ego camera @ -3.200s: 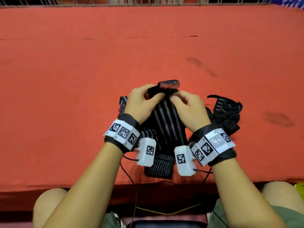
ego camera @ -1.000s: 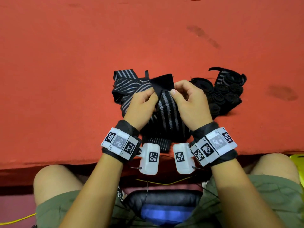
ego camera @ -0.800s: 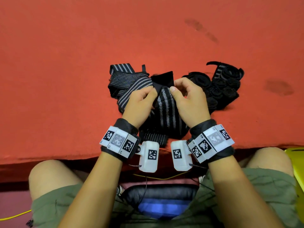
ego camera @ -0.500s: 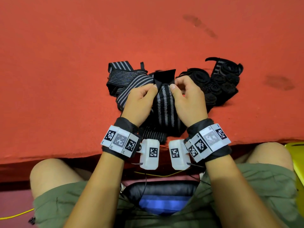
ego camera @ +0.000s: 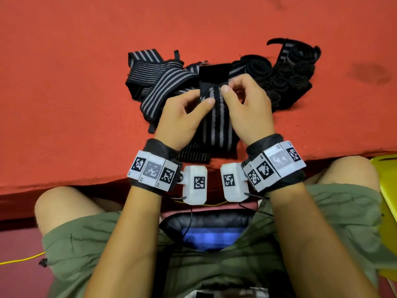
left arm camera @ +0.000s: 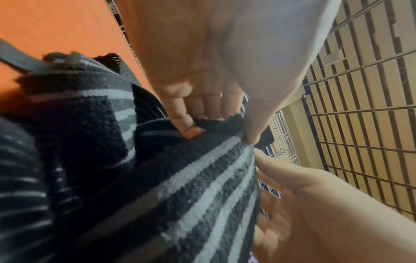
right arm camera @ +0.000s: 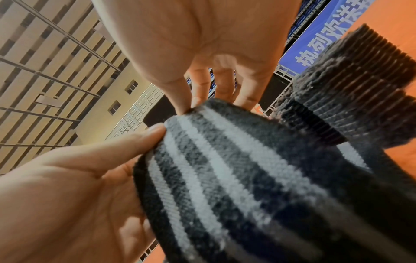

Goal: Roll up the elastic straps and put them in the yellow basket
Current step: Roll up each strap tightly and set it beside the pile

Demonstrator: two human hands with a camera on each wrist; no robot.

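Striped strap (ego camera: 217, 117) lies on the red table (ego camera: 64, 104), its black end pinched by the left hand (ego camera: 182, 117) and right hand (ego camera: 249, 108). Rolling seems about to start; next, the end needs a tight first fold, with the yellow basket (ego camera: 386, 203) waiting at right.

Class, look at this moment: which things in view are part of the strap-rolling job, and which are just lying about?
Part of the job:
striped strap pinched by left hand and right hand
unrolled straps
rolled straps
yellow basket

Lying about:
yellow cable
red tablecloth
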